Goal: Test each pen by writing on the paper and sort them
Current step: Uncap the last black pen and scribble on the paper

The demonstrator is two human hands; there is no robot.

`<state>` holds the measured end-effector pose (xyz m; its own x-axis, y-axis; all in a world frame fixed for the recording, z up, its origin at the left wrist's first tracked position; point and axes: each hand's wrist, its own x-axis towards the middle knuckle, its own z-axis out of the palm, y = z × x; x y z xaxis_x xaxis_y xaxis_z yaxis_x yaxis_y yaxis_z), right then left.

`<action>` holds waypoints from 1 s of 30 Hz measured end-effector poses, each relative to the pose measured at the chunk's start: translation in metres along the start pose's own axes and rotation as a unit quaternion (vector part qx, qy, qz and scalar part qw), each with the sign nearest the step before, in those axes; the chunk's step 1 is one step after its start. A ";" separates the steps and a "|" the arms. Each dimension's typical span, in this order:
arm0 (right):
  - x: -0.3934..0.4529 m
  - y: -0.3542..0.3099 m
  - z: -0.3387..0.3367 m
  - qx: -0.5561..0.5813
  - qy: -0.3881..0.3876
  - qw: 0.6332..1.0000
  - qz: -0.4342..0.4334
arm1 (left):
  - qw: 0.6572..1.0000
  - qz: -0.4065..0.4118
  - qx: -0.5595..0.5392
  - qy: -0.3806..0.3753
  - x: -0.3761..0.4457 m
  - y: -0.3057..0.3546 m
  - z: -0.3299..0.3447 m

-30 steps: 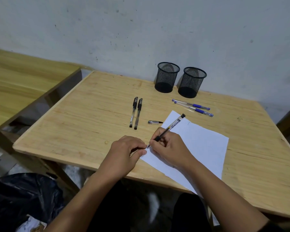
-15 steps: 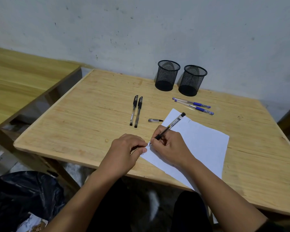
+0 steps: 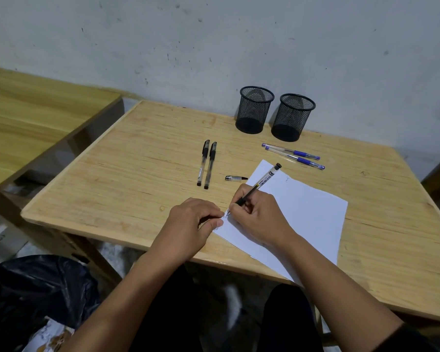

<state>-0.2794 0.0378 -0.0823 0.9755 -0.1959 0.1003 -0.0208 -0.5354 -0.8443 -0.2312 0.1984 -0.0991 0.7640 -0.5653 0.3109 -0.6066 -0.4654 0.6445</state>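
Right hand [image 3: 259,219] grip clamped on pen [image 3: 261,185], tip at paper [image 3: 302,214] corner, barrel angled up-right from grip. Left hand [image 3: 188,224] curled, pressing paper edge just left.

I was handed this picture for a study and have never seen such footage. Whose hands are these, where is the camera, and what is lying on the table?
There is no machine here: a person wears a wide-angle camera on the head, so you look down at their own two hands. The right hand holds a black pen in a writing grip, its tip at the near corner of the white paper. The left hand rests by that corner; its thumb seems to touch the edge. On the wooden table lie two capped black pens side by side, a loose pen cap, and two blue pens. Two black mesh cups stand at the far edge by the wall.
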 end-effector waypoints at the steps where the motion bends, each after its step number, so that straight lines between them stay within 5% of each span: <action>1: 0.000 0.000 0.000 0.000 0.003 1.000 0.000 | 1.000 0.000 0.000 0.000 0.000 0.000 0.000; 10: 0.001 -0.003 -0.003 0.047 0.053 0.996 0.048 | 0.999 -0.029 -0.011 -0.020 0.004 0.003 -0.003; 14: 0.003 -0.004 -0.010 0.240 0.114 0.958 0.104 | 0.999 -0.038 -0.010 0.007 0.029 0.014 -0.004; 22: 0.000 -0.017 -0.041 0.347 0.193 0.905 0.155 | 0.990 -0.029 0.119 -0.074 0.100 0.009 0.020; 30: 0.005 -0.012 -0.058 0.268 0.200 0.937 0.103 | 0.999 -0.025 0.040 -0.007 0.105 0.017 0.015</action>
<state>-0.2865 -0.0041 -0.0412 0.8001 -0.5998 0.0062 0.0187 0.0146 -0.9997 -0.1638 0.1212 -0.0658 0.7913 -0.5486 0.2698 -0.5834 -0.5455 0.6017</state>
